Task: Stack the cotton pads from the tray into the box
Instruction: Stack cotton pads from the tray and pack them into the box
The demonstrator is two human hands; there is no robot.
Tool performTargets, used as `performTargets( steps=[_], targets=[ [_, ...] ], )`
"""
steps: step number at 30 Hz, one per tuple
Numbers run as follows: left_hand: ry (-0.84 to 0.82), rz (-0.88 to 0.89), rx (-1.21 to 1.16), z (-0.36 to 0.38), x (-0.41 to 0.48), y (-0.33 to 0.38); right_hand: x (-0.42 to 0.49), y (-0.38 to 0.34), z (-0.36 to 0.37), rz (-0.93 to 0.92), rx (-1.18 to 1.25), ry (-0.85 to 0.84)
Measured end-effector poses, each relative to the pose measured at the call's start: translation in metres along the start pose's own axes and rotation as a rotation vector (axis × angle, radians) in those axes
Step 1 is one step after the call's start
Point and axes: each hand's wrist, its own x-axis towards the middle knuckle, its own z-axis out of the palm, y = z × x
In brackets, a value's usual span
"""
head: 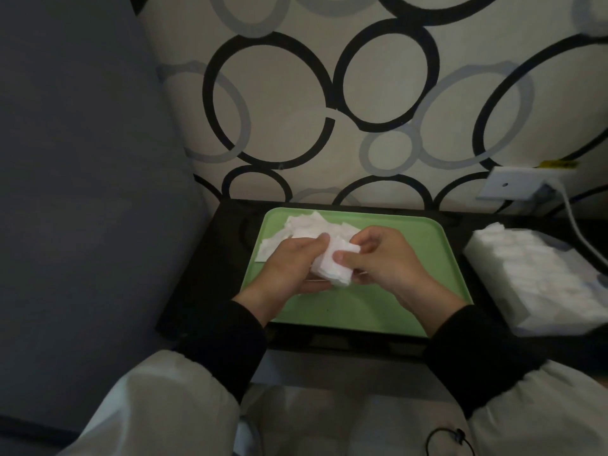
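Note:
A green tray (411, 284) lies on a small black table. Loose white cotton pads (306, 227) are heaped at its far left corner. Above the tray's middle, my left hand (296, 264) and my right hand (381, 261) together hold a small stack of cotton pads (332, 268); the left cradles it from below and the side, the right pinches its right edge with thumb on top. To the right of the tray stands the box (539, 311), filled with rows of white pads (526, 258).
The black table (204, 268) stands against a wall papered with black and grey rings. A dark grey padded surface (82, 192) rises on the left. A white wall socket (516, 184) with a white cable (575, 232) sits behind the box.

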Motion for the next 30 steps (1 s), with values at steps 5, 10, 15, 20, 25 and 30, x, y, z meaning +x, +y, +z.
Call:
performTargets(
  steps=[5, 10, 15, 20, 25, 30],
  targets=[
    [-0.083, 0.091, 0.138, 0.009, 0.001, -0.006, -0.004, 0.005, -0.020, -0.126, -0.215, -0.018],
    [-0.120, 0.142, 0.231, 0.029, 0.001, -0.008, -0.016, 0.003, -0.052, -0.195, -0.278, -0.166],
    [-0.137, 0.128, 0.250, 0.063, 0.006, -0.011, -0.029, 0.002, -0.102, -0.230, -0.293, -0.086],
    [-0.133, 0.162, 0.409, 0.100, 0.013, -0.021, -0.046, -0.003, -0.173, -0.195, -0.003, 0.168],
    [-0.110, 0.376, 0.643, 0.156, 0.017, -0.030, -0.069, 0.016, -0.241, -0.161, -0.171, 0.306],
    [-0.074, 0.534, 0.757, 0.211, 0.028, -0.032, -0.079, 0.031, -0.265, -0.158, -0.242, 0.306]
  ],
)
